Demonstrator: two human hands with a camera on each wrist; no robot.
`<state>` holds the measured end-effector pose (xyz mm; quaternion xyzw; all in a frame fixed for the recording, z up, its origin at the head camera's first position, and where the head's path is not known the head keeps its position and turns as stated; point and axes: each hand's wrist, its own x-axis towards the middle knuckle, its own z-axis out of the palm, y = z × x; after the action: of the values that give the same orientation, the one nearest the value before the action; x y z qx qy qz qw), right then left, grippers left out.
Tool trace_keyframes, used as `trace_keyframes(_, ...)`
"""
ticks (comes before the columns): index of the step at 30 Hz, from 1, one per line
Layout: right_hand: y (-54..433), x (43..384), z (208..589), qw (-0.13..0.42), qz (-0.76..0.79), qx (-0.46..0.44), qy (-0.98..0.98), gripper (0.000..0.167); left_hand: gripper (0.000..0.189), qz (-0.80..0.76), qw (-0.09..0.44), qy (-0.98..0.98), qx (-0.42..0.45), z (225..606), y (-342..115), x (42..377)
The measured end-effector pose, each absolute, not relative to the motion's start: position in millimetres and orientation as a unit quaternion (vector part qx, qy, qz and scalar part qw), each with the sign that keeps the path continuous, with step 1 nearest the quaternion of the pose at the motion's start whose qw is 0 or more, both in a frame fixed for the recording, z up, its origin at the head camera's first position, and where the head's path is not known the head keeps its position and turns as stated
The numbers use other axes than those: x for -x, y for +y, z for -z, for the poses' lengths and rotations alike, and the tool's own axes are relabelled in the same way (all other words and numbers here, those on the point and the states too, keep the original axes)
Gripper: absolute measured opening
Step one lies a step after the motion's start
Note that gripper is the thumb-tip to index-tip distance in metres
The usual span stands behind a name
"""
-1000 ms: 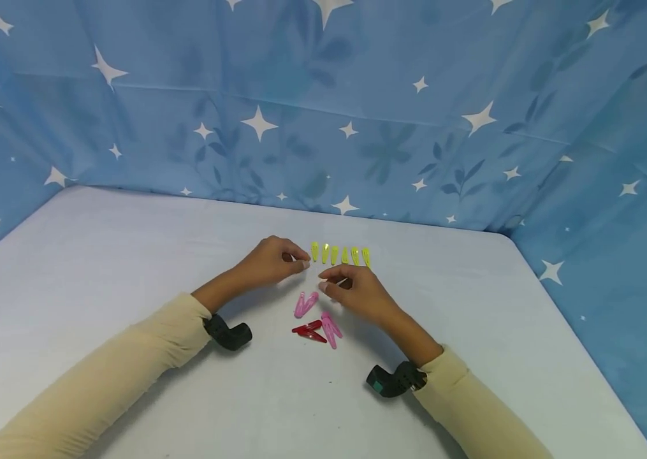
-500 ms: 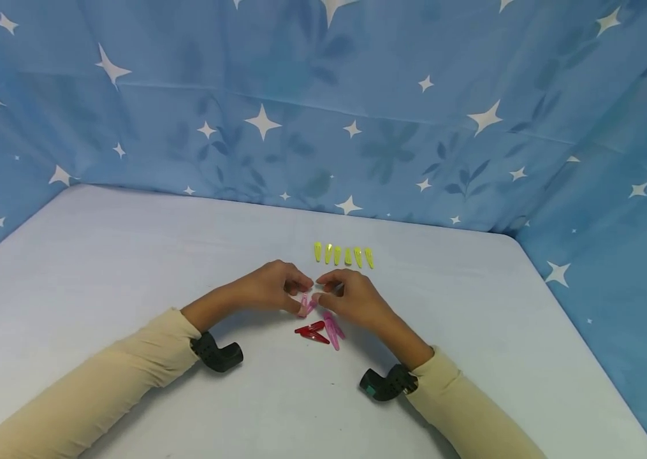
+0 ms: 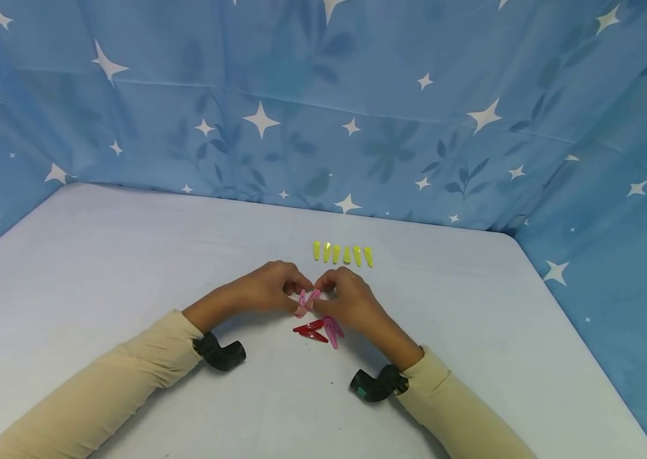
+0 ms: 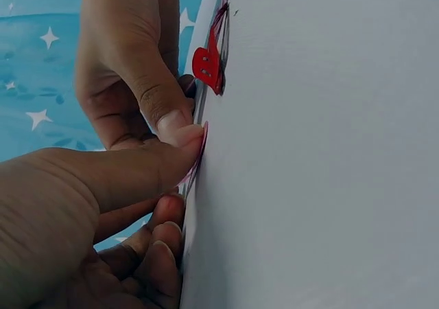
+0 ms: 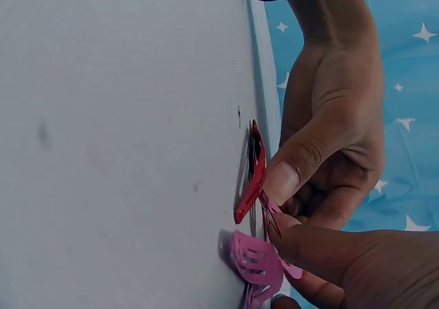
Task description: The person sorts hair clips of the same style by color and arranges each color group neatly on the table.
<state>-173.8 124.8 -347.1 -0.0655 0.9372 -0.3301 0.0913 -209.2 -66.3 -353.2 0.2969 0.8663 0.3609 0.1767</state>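
Observation:
Two pink snap hair clips lie side by side between my hands in the head view. My left hand [image 3: 266, 287] pinches the left pink hair clip [image 3: 302, 297] lengthwise, thumb at its near end and forefinger at the far end. Likewise my right hand [image 3: 352, 298] pinches the right pink hair clip [image 3: 314, 296]. The two thumbs meet or nearly meet, partly hiding both clips. Close below lie another pair of pink clips [image 3: 331, 331] and a pair of red clips [image 3: 310, 330]. A red clip [image 4: 207, 65] also shows in the left wrist view.
Several yellow hair clips [image 3: 336, 254] stand in a row beyond the hands on the white table [image 3: 185, 236]. A blue curtain with white stars [image 3: 300, 115] hangs along the far and side edges. Black cameras [image 3: 220, 352] sit on both wrists.
Both hands have come down from beside the yellow row to the upper pink pair and taken hold of the clips. The right pink clip has shifted slightly.

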Motion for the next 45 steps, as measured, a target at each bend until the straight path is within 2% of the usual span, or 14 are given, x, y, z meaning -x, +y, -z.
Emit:
trace_keyframes(8,127,175,353,0.075,0.376,0.083,0.920,0.017,0.036,-0.398,0.178,0.848,-0.303,357,-69,214)
trace_keyframes(20,132,176,357,0.042,0.447,0.147,0.881,0.015,0.015,-0.439,0.156,0.832,-0.300,362,-67,218)
trace_keyframes(33,143,184,352,0.028,0.468,0.153,0.870,0.020,0.031,-0.578,0.176,0.774,-0.190,360,-69,224)
trace_keyframes(41,147,196,351,-0.002,0.472,0.132,0.872,0.024,0.025,-0.556,0.154,0.799,-0.172,361,-55,234)
trace_keyframes(45,151,202,353,-0.019,0.467,0.121,0.876,0.019,0.021,-0.540,0.150,0.811,-0.169,359,-46,236)
